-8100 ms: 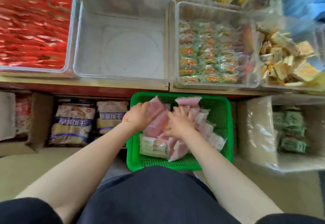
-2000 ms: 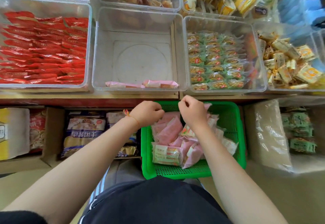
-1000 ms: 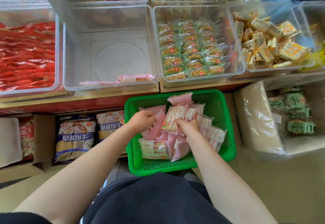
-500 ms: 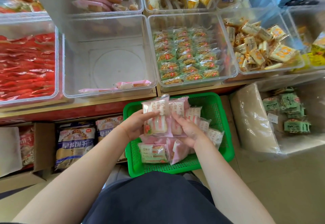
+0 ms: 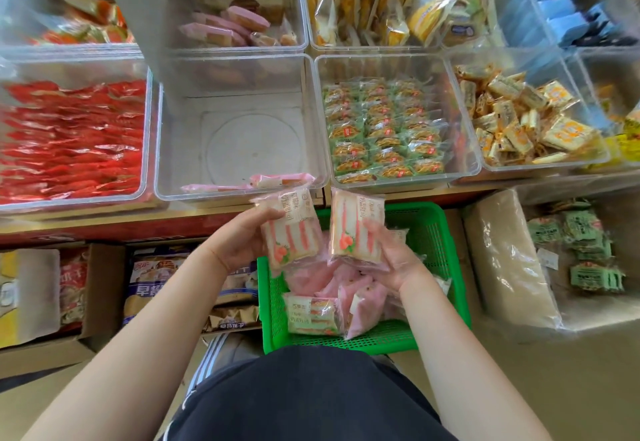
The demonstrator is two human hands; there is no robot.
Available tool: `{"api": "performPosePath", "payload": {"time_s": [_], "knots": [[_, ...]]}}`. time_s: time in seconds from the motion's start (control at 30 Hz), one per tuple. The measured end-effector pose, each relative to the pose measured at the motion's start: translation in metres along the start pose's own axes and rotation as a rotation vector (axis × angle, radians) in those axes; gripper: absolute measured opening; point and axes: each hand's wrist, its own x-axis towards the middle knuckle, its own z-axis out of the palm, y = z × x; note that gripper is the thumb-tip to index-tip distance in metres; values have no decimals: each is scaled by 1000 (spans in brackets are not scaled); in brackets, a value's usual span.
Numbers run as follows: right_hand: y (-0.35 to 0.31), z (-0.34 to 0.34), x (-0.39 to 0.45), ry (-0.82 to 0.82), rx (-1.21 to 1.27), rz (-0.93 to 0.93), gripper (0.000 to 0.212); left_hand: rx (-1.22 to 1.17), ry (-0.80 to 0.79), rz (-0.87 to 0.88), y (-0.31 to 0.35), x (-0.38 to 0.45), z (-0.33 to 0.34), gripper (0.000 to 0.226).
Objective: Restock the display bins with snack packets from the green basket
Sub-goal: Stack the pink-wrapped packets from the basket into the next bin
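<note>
The green basket (image 5: 440,233) sits on the floor by my knees, holding several pink snack packets (image 5: 363,298) and a green-labelled one (image 5: 311,314). My left hand (image 5: 239,243) grips a pink-striped cake packet (image 5: 291,229) above the basket's far left corner. My right hand (image 5: 394,260) grips a second, matching packet (image 5: 355,229) beside it. Just beyond them stands a clear display bin (image 5: 239,136), nearly bare, with a few pink packets (image 5: 277,181) lying along its near wall.
Neighbouring bins hold red packets (image 5: 69,139), green-wrapped snacks (image 5: 384,129) and yellow packets (image 5: 519,118); more bins stand behind. Below the shelf are cardboard boxes of biscuit bags (image 5: 152,288) at left and a plastic-lined box (image 5: 512,260) at right.
Both hands have lifted out of the basket and drawn slightly apart, each with one striped packet, toward the near-bare bin. The view has tilted up a little.
</note>
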Motion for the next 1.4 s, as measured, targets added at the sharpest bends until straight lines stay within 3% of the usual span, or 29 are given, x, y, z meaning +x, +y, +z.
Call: {"api": "performPosePath", "payload": {"time_s": [0.07, 0.13, 0.27, 0.33, 0.43, 0.5, 0.63, 0.77, 0.83, 0.93, 1.03, 1.1, 1.23, 1.3, 1.4], "knots": [[-9, 13, 3, -87, 55, -7, 86, -16, 1, 82, 18, -5, -1, 34], [-15, 26, 10, -196, 88, -33, 73, -96, 78, 177, 32, -5, -5, 43], [-16, 63, 27, -326, 90, -69, 57, -338, 234, 358, 50, -4, -10, 29], [-15, 89, 35, -299, 47, -102, 60, -322, 225, 350, 50, -3, -7, 51], [-21, 117, 46, -178, -84, -187, 53, -116, 155, 223, 50, -11, -10, 72], [-30, 124, 49, -144, -210, -209, 46, 50, 105, 163, 58, -18, -23, 66], [-47, 129, 49, -173, -513, -49, 54, 260, 46, 188, 90, -28, -55, 59], [-48, 150, 57, -258, -619, 48, 32, 740, -171, 45, 112, -26, -62, 30], [-50, 157, 65, -215, -522, 5, 35, 815, -84, 87, 123, -25, -65, 28], [-63, 158, 81, 59, -337, -208, 43, 811, 267, 337, 141, -20, -73, 27], [-80, 159, 96, 296, -667, -367, 28, 1015, 562, 594, 141, 0, -78, 30], [-82, 164, 103, 363, -983, -424, 36, 1252, 629, 608, 127, 21, -84, 38], [-76, 171, 123, 337, -1468, -584, 46, 1543, 660, 643, 100, 56, -99, 23], [-73, 174, 135, 339, -1684, -582, 44, 1607, 611, 554, 95, 63, -105, 19], [-66, 181, 147, 355, -1954, -498, 53, 1704, 489, 236, 95, 69, -110, 24]]}}
